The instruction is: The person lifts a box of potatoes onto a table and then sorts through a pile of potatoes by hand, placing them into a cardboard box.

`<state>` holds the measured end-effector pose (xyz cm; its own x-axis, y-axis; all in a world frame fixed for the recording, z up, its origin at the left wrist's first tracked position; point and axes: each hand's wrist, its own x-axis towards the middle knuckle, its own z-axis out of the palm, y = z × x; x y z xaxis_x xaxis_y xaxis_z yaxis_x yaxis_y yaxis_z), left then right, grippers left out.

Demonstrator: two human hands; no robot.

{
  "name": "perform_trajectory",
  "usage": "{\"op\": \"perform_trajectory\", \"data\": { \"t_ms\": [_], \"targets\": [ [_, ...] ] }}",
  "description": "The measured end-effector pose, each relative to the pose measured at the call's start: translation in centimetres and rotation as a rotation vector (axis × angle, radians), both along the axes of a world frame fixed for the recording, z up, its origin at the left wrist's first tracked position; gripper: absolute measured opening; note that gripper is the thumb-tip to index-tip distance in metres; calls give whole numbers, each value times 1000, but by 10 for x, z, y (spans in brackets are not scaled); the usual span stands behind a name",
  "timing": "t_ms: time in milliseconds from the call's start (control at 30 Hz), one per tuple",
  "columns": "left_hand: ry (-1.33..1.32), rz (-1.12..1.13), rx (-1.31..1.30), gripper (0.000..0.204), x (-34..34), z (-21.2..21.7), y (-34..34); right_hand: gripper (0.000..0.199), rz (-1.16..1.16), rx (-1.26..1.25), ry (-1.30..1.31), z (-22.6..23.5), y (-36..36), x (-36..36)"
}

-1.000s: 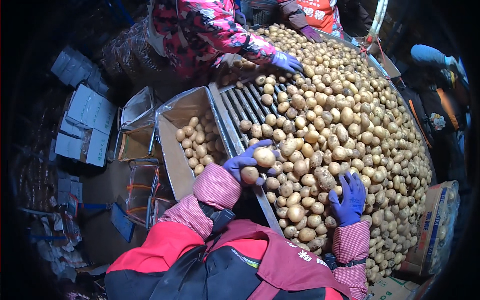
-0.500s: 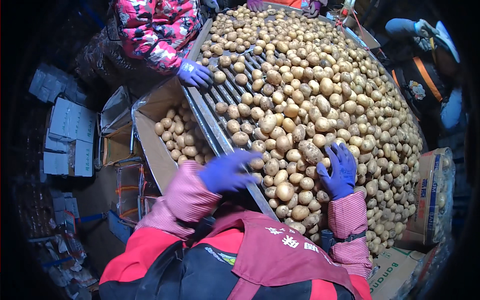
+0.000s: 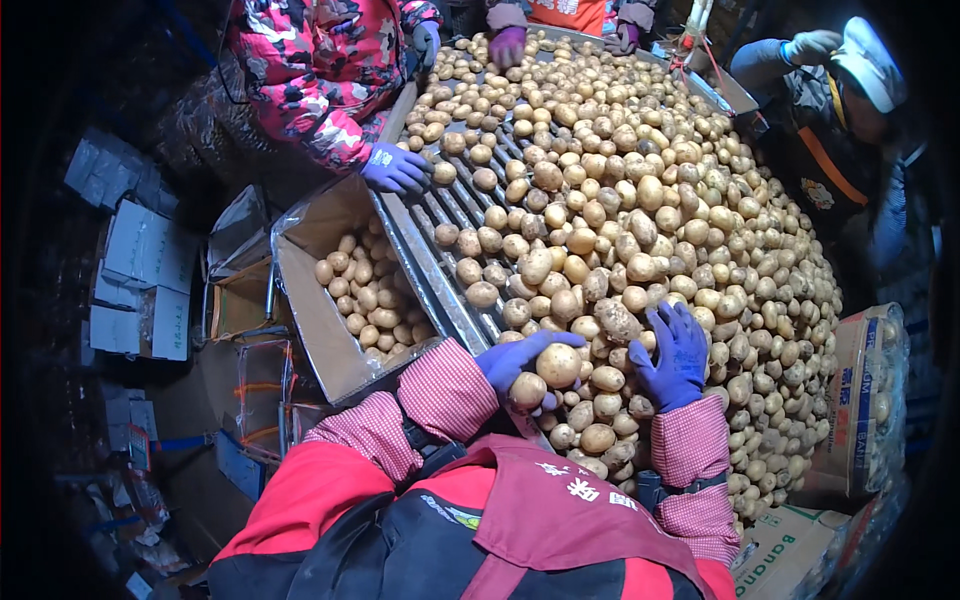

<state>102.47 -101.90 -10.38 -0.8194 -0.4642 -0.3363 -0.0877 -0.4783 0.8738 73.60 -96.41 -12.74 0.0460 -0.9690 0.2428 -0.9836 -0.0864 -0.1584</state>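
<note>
My left hand (image 3: 510,362), in a purple-blue glove, curls around a round pale potato (image 3: 559,366) at the near edge of the sorting table. A browner potato (image 3: 527,391) sits against its palm side. In a matching glove, my right hand (image 3: 675,358) rests on the heap with its fingers spread. Beside its thumb lies a long, dirt-spotted potato (image 3: 617,320). The potato heap (image 3: 640,230) covers most of the slatted table (image 3: 450,195), whose bars show along the left.
Left of the table stands an open cardboard box (image 3: 310,320) part-filled with potatoes. A co-worker's gloved hand (image 3: 397,168) touches the table edge; other people stand at the far side and right. Cartons (image 3: 845,400) are stacked at the right, white boxes (image 3: 145,270) at the left.
My left hand has moved right from the table edge and closed around potatoes. My right hand has shifted slightly down. A far worker's purple-gloved hand has come further over the heap.
</note>
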Motion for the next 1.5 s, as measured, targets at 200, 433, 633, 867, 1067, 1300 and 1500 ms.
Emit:
{"op": "perform_trajectory", "data": {
  "t_ms": [200,433,633,867,1067,1300,1500],
  "targets": [
    [26,97,-77,62,24,-2,-3,58,4,1,0,-1,-2,2],
    [462,1104,533,45,129,-47,-28,58,-17,18,-30,4,-2,4],
    [11,887,-140,44,95,-30,-14,51,40,3,-94,9,2,5],
    [-103,52,-446,74,-37,-21,-32,16,277,-17,-144,25,49,14],
    [-474,-236,-1518,80,-102,-19,-40,46,144,87,-129,7,129,-2],
    [-663,-165,-1247,69,-88,-29,-112,54,96,71,-120,-4,134,-3],
    [-661,-65,-1335,54,-12,-30,-99,51,70,10,-136,-5,133,-4]
  ]
}}
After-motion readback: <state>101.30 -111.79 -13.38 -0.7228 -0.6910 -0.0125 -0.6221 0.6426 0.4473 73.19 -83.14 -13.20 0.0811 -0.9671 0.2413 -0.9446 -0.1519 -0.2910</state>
